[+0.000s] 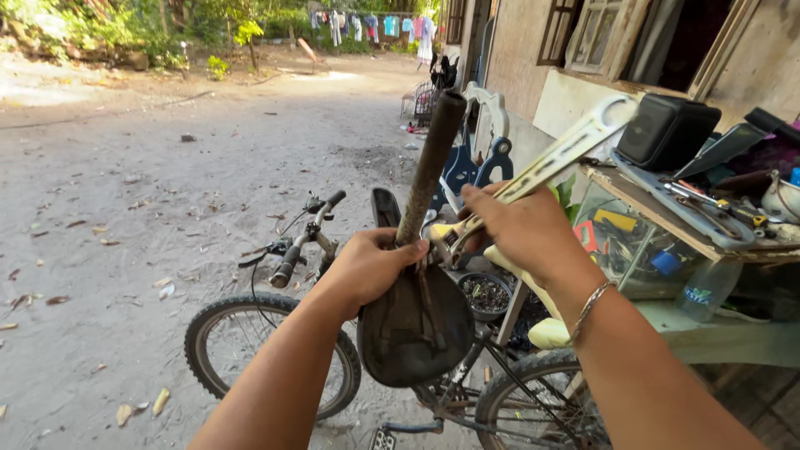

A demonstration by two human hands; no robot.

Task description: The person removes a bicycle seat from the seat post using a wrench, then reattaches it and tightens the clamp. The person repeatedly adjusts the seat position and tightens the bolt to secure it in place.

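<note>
Left hand (372,265) is closed around a black bike saddle (415,332) held upside down, its rusty seat post (429,171) pointing up; right hand (518,231) grips a silver adjustable wrench (557,160) with its head at the saddle clamp (440,242). Step in hand looks like turning the clamp nut; next move likely needs the wrench seated squarely while the saddle is held steady. Behind stand the bicycle (293,265) and a cluttered workbench (646,204).

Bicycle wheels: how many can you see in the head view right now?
2. The front wheel stands on the dirt at lower left, under the handlebar. The rear wheel is at bottom centre-right, partly hidden behind the right forearm and cut by the frame edge.
</note>
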